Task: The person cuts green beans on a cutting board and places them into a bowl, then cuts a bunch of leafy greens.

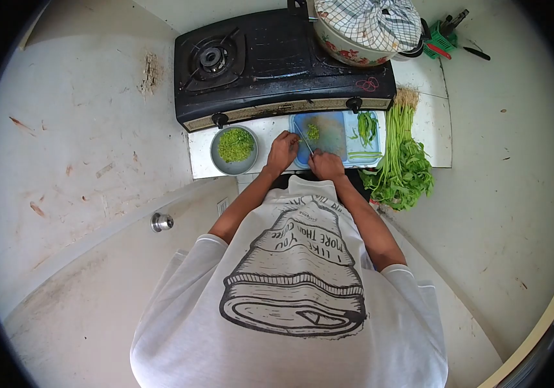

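Note:
My right hand [326,165] is closed round the handle of a knife [304,138], whose thin blade slants up and left across a blue cutting board [332,131]. At the board's left edge my left hand [283,150] has its fingers curled together near the blade's tip; what they hold, if anything, is hidden. A small heap of chopped green stems [314,132] lies on the board just right of the blade. Under the board is a light blue tray [379,137], holding picked leaves [367,128] and a few cut stems [363,154] on its right side.
Left of my hands stands a grey bowl [214,160] of chopped greens [235,144]. A bunch of leafy greens with roots [404,139] lies at the right. Behind are a black gas stove [270,58], a cloth-covered pot [358,53] and a green utensil basket [440,45].

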Action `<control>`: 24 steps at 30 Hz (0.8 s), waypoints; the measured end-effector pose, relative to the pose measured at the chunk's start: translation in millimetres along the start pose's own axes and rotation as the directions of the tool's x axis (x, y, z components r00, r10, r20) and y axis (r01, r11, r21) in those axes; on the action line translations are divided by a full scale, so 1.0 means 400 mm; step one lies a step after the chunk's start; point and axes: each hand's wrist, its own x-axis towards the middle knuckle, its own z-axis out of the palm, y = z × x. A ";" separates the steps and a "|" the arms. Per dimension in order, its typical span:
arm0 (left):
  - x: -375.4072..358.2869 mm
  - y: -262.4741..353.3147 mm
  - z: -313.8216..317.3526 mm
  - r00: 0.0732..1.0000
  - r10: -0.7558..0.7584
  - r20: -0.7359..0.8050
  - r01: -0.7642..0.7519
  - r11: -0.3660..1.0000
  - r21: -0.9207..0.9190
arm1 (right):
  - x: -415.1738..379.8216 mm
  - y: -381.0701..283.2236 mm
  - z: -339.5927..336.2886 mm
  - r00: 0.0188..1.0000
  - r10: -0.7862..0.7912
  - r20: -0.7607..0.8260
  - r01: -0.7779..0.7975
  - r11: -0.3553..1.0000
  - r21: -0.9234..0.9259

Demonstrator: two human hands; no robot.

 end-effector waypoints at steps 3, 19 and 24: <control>0.001 0.011 -0.003 1.000 0.018 0.013 -0.018 1.000 0.020 | -0.003 0.011 0.002 1.000 -0.002 -0.017 0.003 1.000 0.015; 0.008 0.023 -0.003 0.998 0.011 0.058 -0.015 0.998 0.062 | -0.001 0.005 -0.001 0.999 -0.038 -0.037 0.040 0.997 0.067; 0.007 0.029 -0.005 0.999 0.003 0.046 -0.006 0.998 0.064 | 0.012 0.003 0.001 0.998 -0.056 -0.019 0.057 0.997 0.059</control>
